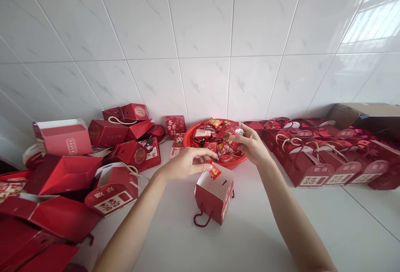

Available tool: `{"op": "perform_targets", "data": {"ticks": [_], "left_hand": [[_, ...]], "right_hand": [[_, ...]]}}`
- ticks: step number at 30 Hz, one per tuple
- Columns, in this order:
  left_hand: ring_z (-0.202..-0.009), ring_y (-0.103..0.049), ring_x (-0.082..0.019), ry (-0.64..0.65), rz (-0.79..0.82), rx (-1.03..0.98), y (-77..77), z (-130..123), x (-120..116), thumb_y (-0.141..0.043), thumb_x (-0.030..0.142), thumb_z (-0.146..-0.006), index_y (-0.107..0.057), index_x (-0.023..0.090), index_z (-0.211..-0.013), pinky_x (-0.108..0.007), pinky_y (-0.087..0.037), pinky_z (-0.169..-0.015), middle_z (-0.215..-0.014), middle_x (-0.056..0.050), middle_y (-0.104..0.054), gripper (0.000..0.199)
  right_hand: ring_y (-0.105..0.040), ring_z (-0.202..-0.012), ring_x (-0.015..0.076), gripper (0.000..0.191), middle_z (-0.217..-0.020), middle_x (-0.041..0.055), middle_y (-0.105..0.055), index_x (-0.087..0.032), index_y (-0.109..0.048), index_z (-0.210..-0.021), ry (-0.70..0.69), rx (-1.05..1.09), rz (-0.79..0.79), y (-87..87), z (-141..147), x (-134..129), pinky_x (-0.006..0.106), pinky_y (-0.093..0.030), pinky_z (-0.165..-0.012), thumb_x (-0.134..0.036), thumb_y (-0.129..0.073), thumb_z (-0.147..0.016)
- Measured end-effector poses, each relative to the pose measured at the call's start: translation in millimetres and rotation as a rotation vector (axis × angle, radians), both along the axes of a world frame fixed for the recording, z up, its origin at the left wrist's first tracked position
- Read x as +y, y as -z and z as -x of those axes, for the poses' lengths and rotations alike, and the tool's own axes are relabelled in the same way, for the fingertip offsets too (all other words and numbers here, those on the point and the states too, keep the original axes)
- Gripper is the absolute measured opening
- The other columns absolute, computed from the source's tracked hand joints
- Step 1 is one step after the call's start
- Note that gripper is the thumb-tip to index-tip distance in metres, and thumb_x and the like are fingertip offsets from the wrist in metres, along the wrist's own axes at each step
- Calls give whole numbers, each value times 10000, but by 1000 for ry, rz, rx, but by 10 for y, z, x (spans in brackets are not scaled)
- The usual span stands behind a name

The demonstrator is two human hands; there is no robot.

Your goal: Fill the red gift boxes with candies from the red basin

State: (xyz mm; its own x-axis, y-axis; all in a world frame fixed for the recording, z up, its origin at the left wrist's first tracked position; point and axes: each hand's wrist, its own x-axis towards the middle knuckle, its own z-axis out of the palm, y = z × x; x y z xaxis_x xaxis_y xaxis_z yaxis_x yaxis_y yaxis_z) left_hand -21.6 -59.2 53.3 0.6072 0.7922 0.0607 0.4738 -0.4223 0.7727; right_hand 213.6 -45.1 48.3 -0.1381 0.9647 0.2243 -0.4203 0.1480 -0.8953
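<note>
My left hand is closed on a small red candy packet with yellow print, held at the opening of a red gift box. That box stands upright with its top open, showing a white inside and a dark red cord handle hanging at the side. Over the right part of a round red basin full of wrapped candies, my right hand pinches a shiny red candy packet. Its fingers partly hide the candies behind.
Red gift boxes, several of them open and tipped, are piled at the left. Rows of closed boxes with rope handles stand at the right, near a cardboard box. A tiled wall rises behind the white surface.
</note>
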Motion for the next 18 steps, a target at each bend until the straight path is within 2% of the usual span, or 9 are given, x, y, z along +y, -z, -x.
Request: {"op": "perform_targets", "data": {"ticks": [3, 7, 12, 16, 18], "left_hand": [[-953, -661, -202, 1, -94, 144, -28, 18, -88, -628, 466, -893, -749, 265, -1088, -310, -517, -844, -1100, -46, -712, 306], [-971, -646, -224, -6, -128, 350, -37, 60, -144, -569, 458, -919, -783, 264, -925, -316, -482, -842, -1057, -51, -688, 289], [-896, -652, -216, 79, -66, 360, 16, 63, -123, -559, 369, -889, -771, 245, -849, -280, -460, -773, -946, -25, -744, 249], [-781, -643, -211, 43, -38, 376, 19, 61, -101, -667, 361, -770, -764, 232, -802, -267, -453, -681, -806, -11, -726, 165], [-761, -646, -214, 16, -21, 370, 5, 75, -107, -740, 371, -695, -775, 232, -837, -266, -459, -660, -795, -7, -720, 201]], "right_hand": [[-696, -778, 172, 344, -865, 13, -752, -199, -730, -954, -69, -114, -70, -73, -4, -147, 267, -571, -723, -219, -862, -637], [-688, -807, 179, 302, -908, 12, -749, -197, -728, -980, -119, -281, -144, -108, -38, -263, 290, -557, -757, -224, -838, -700], [-634, -704, 143, 249, -822, -15, -714, -185, -721, -902, -152, -404, -179, -151, -31, -351, 241, -518, -651, -202, -847, -688], [-637, -665, 149, 256, -777, -15, -710, -183, -712, -872, -256, -471, -133, -112, 29, -349, 240, -524, -598, -196, -857, -662], [-629, -609, 139, 239, -746, -22, -696, -185, -703, -856, -317, -494, -108, -71, 62, -323, 231, -520, -543, -200, -849, -667]]}}
